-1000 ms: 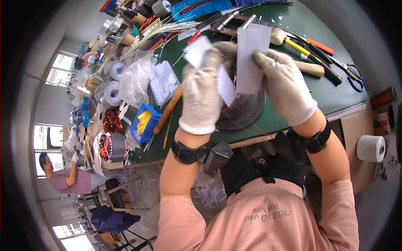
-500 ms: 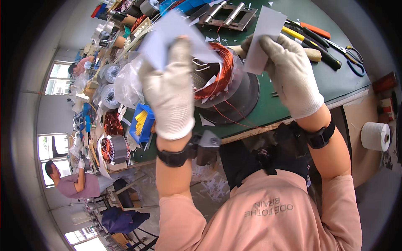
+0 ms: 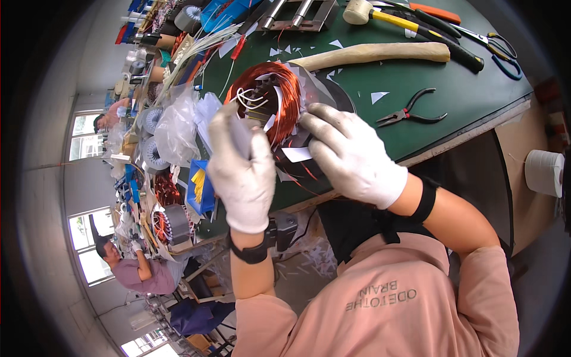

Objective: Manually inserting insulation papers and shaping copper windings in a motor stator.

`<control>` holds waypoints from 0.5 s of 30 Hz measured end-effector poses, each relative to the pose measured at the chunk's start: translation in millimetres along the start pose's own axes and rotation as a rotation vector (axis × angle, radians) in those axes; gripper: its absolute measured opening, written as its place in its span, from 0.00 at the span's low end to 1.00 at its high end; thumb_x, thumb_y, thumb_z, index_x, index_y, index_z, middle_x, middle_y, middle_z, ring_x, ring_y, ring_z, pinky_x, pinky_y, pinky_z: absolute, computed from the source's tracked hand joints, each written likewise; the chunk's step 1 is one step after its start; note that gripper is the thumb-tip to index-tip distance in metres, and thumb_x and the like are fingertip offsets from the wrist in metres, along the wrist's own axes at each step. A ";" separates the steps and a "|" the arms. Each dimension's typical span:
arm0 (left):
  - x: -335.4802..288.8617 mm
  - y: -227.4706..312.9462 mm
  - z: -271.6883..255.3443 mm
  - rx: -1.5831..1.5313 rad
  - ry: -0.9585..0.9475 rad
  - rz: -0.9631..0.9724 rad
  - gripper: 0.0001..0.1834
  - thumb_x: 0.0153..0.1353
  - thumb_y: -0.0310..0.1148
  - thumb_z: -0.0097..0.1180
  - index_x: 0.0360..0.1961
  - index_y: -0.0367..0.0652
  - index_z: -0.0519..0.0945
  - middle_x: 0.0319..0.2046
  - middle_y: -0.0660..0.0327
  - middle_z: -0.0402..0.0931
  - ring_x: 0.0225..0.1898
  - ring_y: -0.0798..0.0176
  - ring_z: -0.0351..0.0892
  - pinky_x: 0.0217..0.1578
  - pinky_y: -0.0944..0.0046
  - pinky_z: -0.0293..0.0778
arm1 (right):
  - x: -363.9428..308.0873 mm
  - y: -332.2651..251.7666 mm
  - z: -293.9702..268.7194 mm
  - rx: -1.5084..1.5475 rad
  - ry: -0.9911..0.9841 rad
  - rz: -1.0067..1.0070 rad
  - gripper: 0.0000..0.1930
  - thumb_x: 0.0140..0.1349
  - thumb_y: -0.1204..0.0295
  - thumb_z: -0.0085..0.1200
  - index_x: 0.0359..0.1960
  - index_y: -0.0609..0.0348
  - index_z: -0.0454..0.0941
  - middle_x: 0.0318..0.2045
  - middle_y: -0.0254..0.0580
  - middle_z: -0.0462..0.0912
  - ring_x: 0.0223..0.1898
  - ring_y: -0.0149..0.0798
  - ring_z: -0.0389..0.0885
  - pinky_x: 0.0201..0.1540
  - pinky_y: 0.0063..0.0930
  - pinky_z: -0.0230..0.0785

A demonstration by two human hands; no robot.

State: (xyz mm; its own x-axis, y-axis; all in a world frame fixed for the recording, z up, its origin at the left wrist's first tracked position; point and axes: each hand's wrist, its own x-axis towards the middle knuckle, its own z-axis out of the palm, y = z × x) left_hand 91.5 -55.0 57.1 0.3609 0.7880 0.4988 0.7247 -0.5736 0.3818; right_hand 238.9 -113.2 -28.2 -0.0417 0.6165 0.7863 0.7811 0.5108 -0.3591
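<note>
Two gloved hands work at one green counter (image 3: pixel 452 101), which carries everything here. Largest item on it: dark round stator (image 3: pixel 321 160) with copper coil (image 3: pixel 279 98), standing near counter's front edge, directly under both hands. Left hand (image 3: pixel 241 169): white glove, fingers curled together against coil's left side; whether they pinch anything, cannot tell. Right hand (image 3: pixel 351 152): fingers bent and pressed close on coil's right rim, beside white paper strip (image 3: pixel 297 154) lying on stator. Behind stator, long pale wooden stick (image 3: pixel 375 53); further back, yellow-handled mallet (image 3: pixel 416 27). Right of stator, well apart, small black pliers (image 3: pixel 413 113). Scissors (image 3: pixel 502 50) at far right edge.
</note>
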 end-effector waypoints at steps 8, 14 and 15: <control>4.9 -36.4 10.5 0.053 -0.005 0.224 0.16 0.54 0.22 0.49 0.46 0.36 0.76 0.39 0.47 0.79 0.40 0.41 0.80 0.43 0.52 0.75 | -6.3 -22.0 7.5 0.009 0.004 0.016 0.12 0.41 0.69 0.51 0.25 0.66 0.75 0.45 0.56 0.78 0.52 0.52 0.74 0.51 0.41 0.69; 10.9 -45.6 4.6 -0.007 -0.014 0.183 0.12 0.56 0.23 0.49 0.42 0.36 0.77 0.35 0.51 0.80 0.35 0.45 0.81 0.38 0.57 0.75 | 1.8 -16.9 -5.9 -0.014 -0.005 0.066 0.11 0.42 0.67 0.52 0.25 0.61 0.75 0.45 0.52 0.79 0.49 0.47 0.74 0.47 0.37 0.67; 10.4 -46.7 6.1 -0.050 -0.007 0.151 0.10 0.59 0.25 0.49 0.41 0.37 0.78 0.33 0.52 0.80 0.33 0.50 0.81 0.36 0.60 0.75 | 3.1 -14.9 -7.9 -0.012 -0.029 0.056 0.11 0.42 0.67 0.52 0.25 0.61 0.75 0.45 0.51 0.79 0.48 0.46 0.74 0.47 0.36 0.67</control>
State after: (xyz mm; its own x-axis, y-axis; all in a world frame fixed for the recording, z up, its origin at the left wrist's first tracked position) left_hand 65.0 -18.6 39.7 0.4679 0.6932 0.5483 0.6317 -0.6962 0.3410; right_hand 232.0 -123.7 -16.5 -0.0159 0.6611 0.7501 0.7903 0.4679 -0.3956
